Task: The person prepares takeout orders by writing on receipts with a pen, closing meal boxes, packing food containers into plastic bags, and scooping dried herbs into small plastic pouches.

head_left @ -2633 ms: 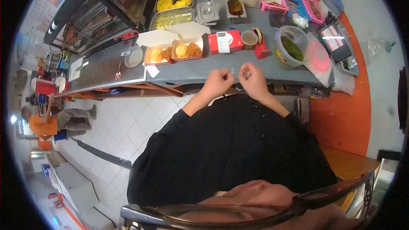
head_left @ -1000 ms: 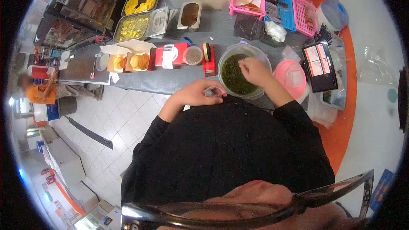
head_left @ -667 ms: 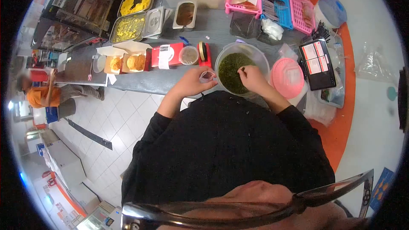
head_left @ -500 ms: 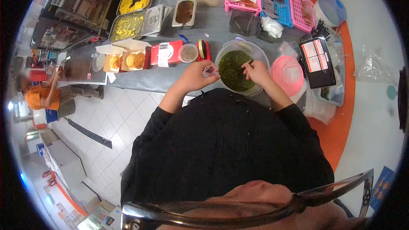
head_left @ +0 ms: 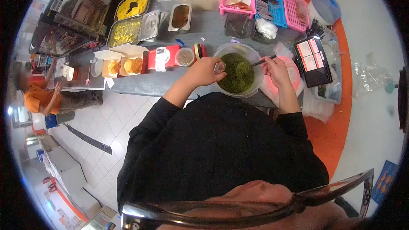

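A clear plastic tub [head_left: 257, 86] of chopped dark green herb mixture [head_left: 232, 83] stands in front of me. At its left rim my left hand [head_left: 207, 71] is closed round a small clear plastic cup [head_left: 219, 67]. My right hand [head_left: 276, 69], at the right rim, grips the dark handle of a spoon [head_left: 258, 62]. The spoon reaches over the tub; its bowl is lost among a raised clump of the green mixture. Beneath my right hand lies a pink round lid [head_left: 291, 71].
Left of the tub are a lidded round container [head_left: 185, 57], a red box [head_left: 164, 57] and boxed burgers [head_left: 133, 65]. Metal food pans [head_left: 124, 32] and pink and blue baskets [head_left: 271, 6] line the back. A tablet [head_left: 313, 61] stands right. Another person [head_left: 42, 98] works far left.
My right hand has moved right, out of the tub to its rim, and the spoon's dark handle now shows. My left hand stays at the left rim with the cup.
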`<action>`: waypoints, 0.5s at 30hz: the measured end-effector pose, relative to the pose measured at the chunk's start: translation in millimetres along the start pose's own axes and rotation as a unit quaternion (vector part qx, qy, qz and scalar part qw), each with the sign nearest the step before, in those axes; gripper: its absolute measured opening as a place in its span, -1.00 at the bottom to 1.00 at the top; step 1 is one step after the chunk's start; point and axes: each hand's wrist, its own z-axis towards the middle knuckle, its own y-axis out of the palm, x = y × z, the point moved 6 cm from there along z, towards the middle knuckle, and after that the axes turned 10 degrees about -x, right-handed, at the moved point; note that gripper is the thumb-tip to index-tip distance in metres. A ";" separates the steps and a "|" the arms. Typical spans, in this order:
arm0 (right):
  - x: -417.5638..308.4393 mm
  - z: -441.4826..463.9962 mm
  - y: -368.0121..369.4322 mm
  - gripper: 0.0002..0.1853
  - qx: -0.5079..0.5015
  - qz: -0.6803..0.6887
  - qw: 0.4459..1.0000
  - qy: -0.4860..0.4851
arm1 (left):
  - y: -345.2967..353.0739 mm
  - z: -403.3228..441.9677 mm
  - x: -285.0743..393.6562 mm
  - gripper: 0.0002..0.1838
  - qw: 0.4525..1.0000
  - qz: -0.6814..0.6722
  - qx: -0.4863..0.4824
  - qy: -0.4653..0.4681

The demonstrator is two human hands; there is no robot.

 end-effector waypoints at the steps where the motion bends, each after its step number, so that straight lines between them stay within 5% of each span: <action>1: -4.1 -3.8 -0.3 -0.70 0.002 0.011 1.000 -0.005 | 2.8 2.8 1.9 -0.67 0.999 0.037 -0.007 0.004; 11: -35.3 -28.8 15.1 -0.71 0.020 0.061 0.995 -0.081 | 25.2 33.3 12.2 -0.59 0.992 0.121 -0.015 -0.042; 15: -32.5 -28.2 42.3 -0.71 0.000 -0.089 0.994 -0.069 | 42.3 50.5 7.8 -0.55 0.997 0.061 -0.032 -0.037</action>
